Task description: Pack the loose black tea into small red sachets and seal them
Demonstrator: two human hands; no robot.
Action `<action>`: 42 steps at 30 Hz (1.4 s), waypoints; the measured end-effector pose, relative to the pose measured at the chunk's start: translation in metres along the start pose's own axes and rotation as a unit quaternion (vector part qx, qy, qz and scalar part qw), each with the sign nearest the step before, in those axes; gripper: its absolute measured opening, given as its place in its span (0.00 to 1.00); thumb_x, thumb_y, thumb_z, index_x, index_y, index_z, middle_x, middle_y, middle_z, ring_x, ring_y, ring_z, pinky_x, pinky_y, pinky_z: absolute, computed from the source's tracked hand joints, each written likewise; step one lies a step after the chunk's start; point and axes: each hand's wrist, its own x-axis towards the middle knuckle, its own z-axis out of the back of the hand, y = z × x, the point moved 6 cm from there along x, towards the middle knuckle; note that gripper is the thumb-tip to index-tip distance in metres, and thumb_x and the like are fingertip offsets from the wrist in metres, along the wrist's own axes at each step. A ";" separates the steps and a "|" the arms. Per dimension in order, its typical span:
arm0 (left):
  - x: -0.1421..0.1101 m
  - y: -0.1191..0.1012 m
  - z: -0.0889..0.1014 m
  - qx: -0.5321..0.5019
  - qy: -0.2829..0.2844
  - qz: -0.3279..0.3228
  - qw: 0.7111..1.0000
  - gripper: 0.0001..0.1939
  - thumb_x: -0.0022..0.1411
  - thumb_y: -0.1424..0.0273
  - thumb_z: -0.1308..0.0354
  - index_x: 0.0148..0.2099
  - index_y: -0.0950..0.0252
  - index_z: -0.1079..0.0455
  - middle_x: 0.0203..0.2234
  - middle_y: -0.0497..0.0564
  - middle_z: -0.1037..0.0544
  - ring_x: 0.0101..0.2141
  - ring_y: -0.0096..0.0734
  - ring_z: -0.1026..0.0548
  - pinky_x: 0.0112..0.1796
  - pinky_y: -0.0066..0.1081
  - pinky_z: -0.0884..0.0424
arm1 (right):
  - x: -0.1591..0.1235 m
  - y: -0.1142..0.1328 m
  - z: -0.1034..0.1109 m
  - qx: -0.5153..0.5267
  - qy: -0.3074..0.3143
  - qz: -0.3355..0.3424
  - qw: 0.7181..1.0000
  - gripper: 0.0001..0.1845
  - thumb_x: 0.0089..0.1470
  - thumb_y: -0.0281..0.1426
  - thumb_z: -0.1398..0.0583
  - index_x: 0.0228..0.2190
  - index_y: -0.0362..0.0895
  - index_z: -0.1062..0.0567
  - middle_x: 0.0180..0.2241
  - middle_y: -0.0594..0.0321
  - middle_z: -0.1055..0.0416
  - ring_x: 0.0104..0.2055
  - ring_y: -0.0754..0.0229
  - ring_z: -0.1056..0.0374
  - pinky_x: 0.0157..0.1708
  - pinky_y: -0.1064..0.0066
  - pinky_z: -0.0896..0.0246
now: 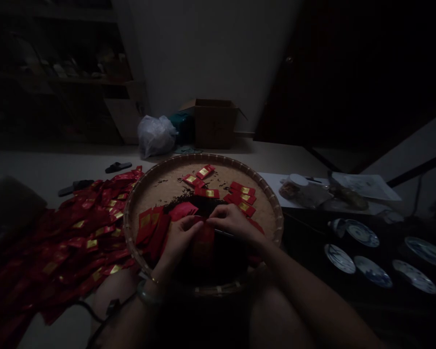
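Observation:
Both hands meet over the near half of a round woven tray [268, 184]. My left hand [181, 235] and my right hand [230, 220] pinch the top edge of a red packet [203, 245] that hangs between them in shadow. A thin, light-edged object [224, 233] lies below my right hand; its kind is unclear. Dark loose leaves, like tea [181, 198], are heaped beyond the hands. Pink packets [183, 211] lie by my left hand, with stacked red packets [148, 225] to the left. More gold-labelled red packets [242, 189] are spread at the right.
A large pile of red packets [94, 232] covers the floor at left, near dark slippers [118, 167]. Behind the tray are a white plastic bag [156, 135] and an open cardboard box [216, 123]. Blue-and-white dishes [372, 271] sit at right. The room is dim.

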 end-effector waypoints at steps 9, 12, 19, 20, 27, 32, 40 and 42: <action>0.001 0.001 0.001 0.034 0.007 -0.018 0.999 0.19 0.44 0.62 0.34 0.38 0.68 0.23 0.33 0.54 0.19 0.37 0.40 0.23 0.40 0.34 0.28 | 0.004 -0.008 -0.005 -0.026 0.017 0.022 0.999 0.05 0.45 0.27 0.36 0.28 0.41 0.21 0.27 0.63 0.25 0.31 0.61 0.30 0.33 0.73 0.39; 0.002 -0.003 -0.001 0.078 0.028 -0.077 0.994 0.24 0.41 0.68 0.33 0.44 0.66 0.27 0.40 0.53 0.20 0.42 0.39 0.24 0.44 0.34 0.29 | 0.004 -0.005 0.000 -0.037 -0.015 0.086 0.996 0.03 0.45 0.26 0.36 0.27 0.42 0.21 0.28 0.63 0.26 0.32 0.62 0.31 0.33 0.73 0.38; 0.001 0.009 0.004 0.226 0.039 -0.119 0.966 0.13 0.48 0.72 0.38 0.39 0.66 0.27 0.29 0.49 0.20 0.31 0.36 0.23 0.33 0.30 0.27 | -0.012 0.016 -0.007 -0.145 0.026 0.288 0.946 0.10 0.51 0.24 0.38 0.38 0.42 0.24 0.37 0.58 0.32 0.38 0.62 0.33 0.39 0.71 0.36; 0.000 0.010 0.004 0.241 0.039 -0.125 0.962 0.12 0.48 0.72 0.38 0.39 0.65 0.27 0.29 0.48 0.20 0.31 0.35 0.23 0.33 0.30 0.27 | -0.013 0.016 -0.009 -0.165 0.033 0.292 0.942 0.12 0.51 0.23 0.38 0.40 0.43 0.25 0.39 0.58 0.33 0.40 0.61 0.33 0.40 0.71 0.36; -0.004 0.008 0.003 0.299 0.023 -0.218 0.929 0.24 0.52 0.72 0.39 0.53 0.63 0.36 0.38 0.53 0.21 0.37 0.35 0.23 0.36 0.31 0.27 | -0.015 0.014 -0.021 -0.306 0.061 0.277 0.909 0.09 0.56 0.32 0.40 0.39 0.49 0.22 0.39 0.61 0.33 0.34 0.66 0.35 0.32 0.77 0.40; -0.018 -0.001 0.000 0.376 0.026 -0.378 0.846 0.15 0.58 0.76 0.45 0.48 0.62 0.36 0.42 0.54 0.24 0.41 0.33 0.24 0.40 0.31 0.28 | -0.012 0.014 -0.026 -0.378 0.094 0.246 0.888 0.05 0.55 0.28 0.39 0.32 0.43 0.22 0.34 0.61 0.30 0.31 0.66 0.35 0.29 0.76 0.43; -0.029 -0.022 -0.001 0.551 0.048 -0.423 0.718 0.06 0.62 0.72 0.47 0.32 0.63 0.32 0.32 0.50 0.24 0.29 0.27 0.26 0.29 0.24 0.33 | -0.017 0.019 -0.022 -0.398 0.088 0.256 0.876 0.07 0.54 0.25 0.40 0.37 0.44 0.25 0.38 0.62 0.28 0.34 0.64 0.33 0.30 0.76 0.45; -0.027 -0.024 -0.003 0.590 0.071 -0.401 0.697 0.06 0.62 0.71 0.47 0.32 0.63 0.32 0.29 0.50 0.25 0.28 0.28 0.27 0.27 0.25 0.35 | -0.018 0.021 -0.025 -0.396 0.094 0.260 0.876 0.07 0.54 0.25 0.40 0.37 0.45 0.25 0.36 0.62 0.28 0.33 0.64 0.33 0.29 0.76 0.45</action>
